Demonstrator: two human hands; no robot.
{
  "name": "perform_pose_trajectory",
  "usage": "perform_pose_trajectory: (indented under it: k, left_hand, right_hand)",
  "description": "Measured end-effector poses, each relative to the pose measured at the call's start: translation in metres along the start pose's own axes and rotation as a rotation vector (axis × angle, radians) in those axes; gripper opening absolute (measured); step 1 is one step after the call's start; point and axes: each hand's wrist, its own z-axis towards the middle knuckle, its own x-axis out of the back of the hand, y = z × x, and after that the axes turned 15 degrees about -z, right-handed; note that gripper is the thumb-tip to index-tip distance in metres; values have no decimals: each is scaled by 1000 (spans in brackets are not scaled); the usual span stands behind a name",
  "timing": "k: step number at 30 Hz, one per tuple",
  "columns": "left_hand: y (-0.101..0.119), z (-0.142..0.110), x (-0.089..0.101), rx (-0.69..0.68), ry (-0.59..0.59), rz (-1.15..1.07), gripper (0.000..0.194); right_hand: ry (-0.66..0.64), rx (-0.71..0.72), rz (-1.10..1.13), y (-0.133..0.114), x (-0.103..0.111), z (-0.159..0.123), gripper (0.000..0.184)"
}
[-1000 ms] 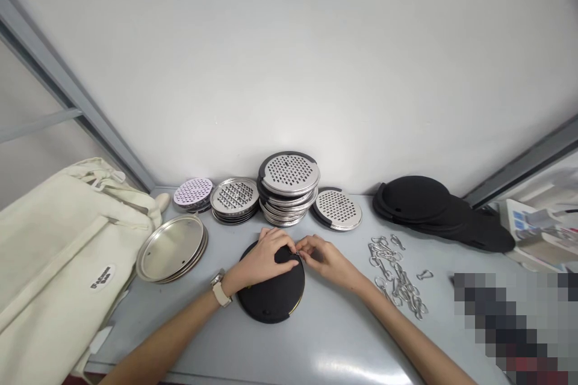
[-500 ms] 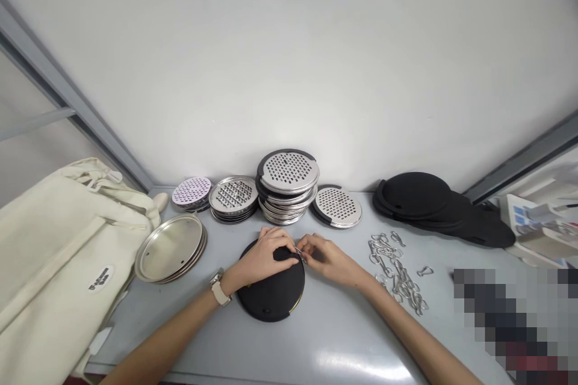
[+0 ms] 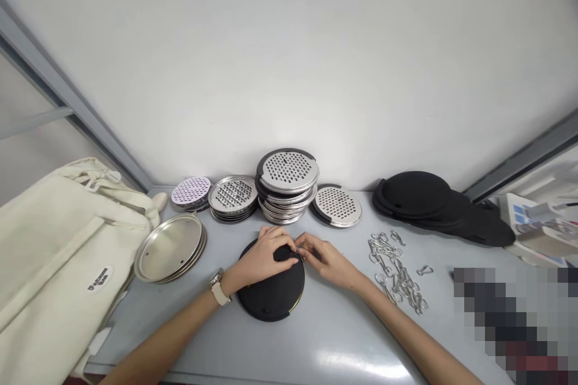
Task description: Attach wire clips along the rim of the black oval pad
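A flat black round disc (image 3: 273, 298) with a gold-coloured edge lies on the grey table in front of me. My left hand (image 3: 266, 257) rests over its upper part, with thumb and fingers gripping it near the upper right rim. At that rim, my right hand (image 3: 327, 260) pinches a small silver snap hook (image 3: 298, 249), which is mostly hidden by the fingertips. Whether the hook passes through the disc's hole cannot be made out. Several loose snap hooks (image 3: 397, 277) lie in a pile to the right of my right hand.
Along the wall stand a stack of round metal graters (image 3: 289, 171), smaller grater stacks (image 3: 232, 195) and a single grater (image 3: 338, 207). Metal discs (image 3: 169, 246) lie at left beside a cream bag (image 3: 58, 252). More black discs (image 3: 415, 192) lie at back right.
My right fingers have shifted slightly in against the disc's rim, and less of the snap hook shows. My left hand and the disc have stayed in place.
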Motion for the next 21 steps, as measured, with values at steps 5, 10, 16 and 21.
perform_pose_trajectory:
  k: [5, 10, 16, 21]
  left_hand:
    - [4, 0, 0, 22, 25, -12, 23]
    - [4, 0, 0, 24, 23, 10, 24]
    - [3, 0, 0, 31, 21, 13, 23]
    - [4, 0, 1, 26, 17, 25, 22]
  right_hand:
    - [-23, 4, 14, -2, 0, 0, 21]
    - [-29, 14, 2, -4, 3, 0, 20]
    - [-37, 42, -52, -4, 6, 0, 22]
    - [-30, 53, -101, -5, 6, 0, 23]
